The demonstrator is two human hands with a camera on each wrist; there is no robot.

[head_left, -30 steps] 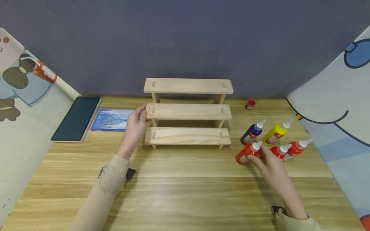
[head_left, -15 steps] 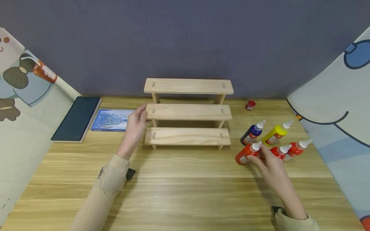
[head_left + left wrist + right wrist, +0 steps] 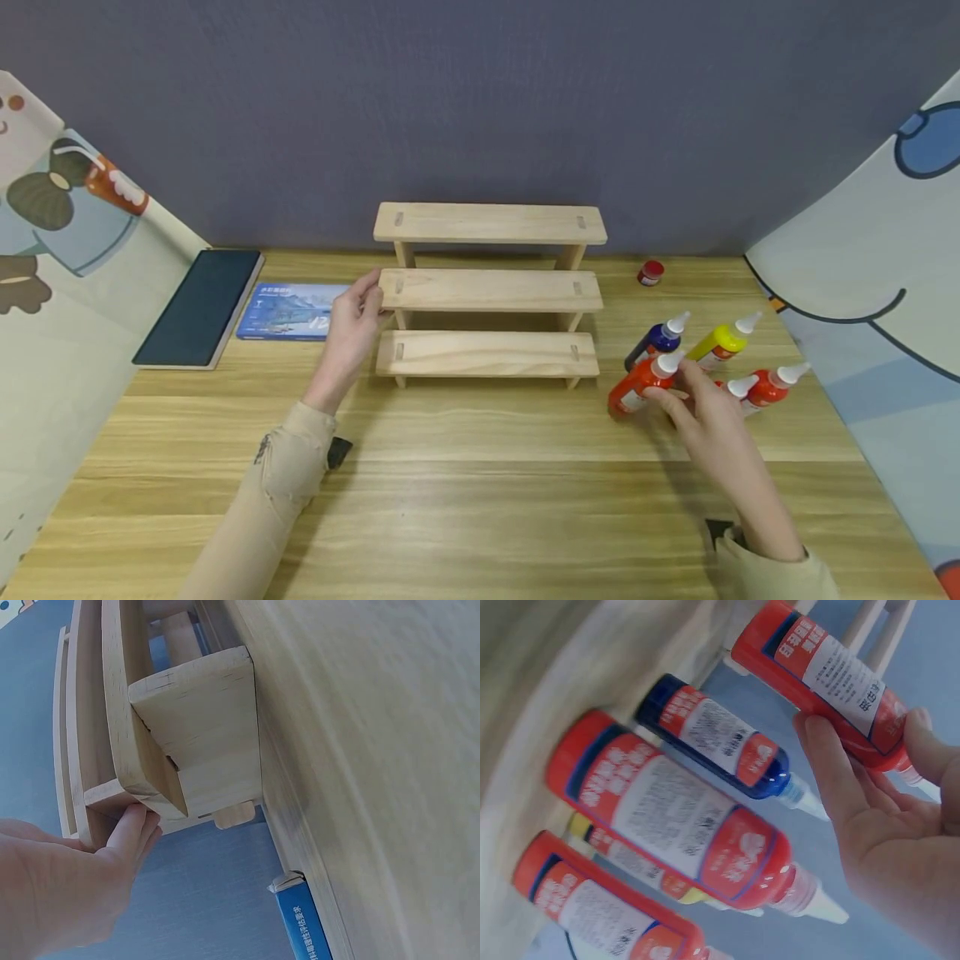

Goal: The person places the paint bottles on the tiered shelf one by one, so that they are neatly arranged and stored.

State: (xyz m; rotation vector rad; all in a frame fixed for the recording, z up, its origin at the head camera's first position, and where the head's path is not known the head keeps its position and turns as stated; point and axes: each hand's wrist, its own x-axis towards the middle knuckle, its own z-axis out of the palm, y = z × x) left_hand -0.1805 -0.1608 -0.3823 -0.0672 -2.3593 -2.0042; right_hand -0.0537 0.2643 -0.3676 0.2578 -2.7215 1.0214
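Observation:
A three-tier wooden step shelf [image 3: 487,290] stands against the back wall. My left hand [image 3: 352,323] grips the left end of its middle board; in the left wrist view the fingers [image 3: 129,834] lie against that board's end. On the right, my right hand [image 3: 712,425] holds a red paint bottle [image 3: 636,387] with a white nozzle, pinched between thumb and fingers. The right wrist view shows this bottle [image 3: 821,690] raised above the others' level. Close by stand a dark blue paint bottle [image 3: 660,337], a yellow one [image 3: 726,340] and two more red ones, partly behind the hand.
A small red-lidded jar [image 3: 650,272] sits at the back right. Left of the shelf lie a blue box [image 3: 288,312] with a mountain picture and a dark flat book-like thing [image 3: 198,308]. Printed panels [image 3: 847,250] border the wooden table on both sides.
My right hand has lifted the red paint bottle slightly, and it now overlaps the blue bottle in the head view. The left hand and the shelf have stayed put.

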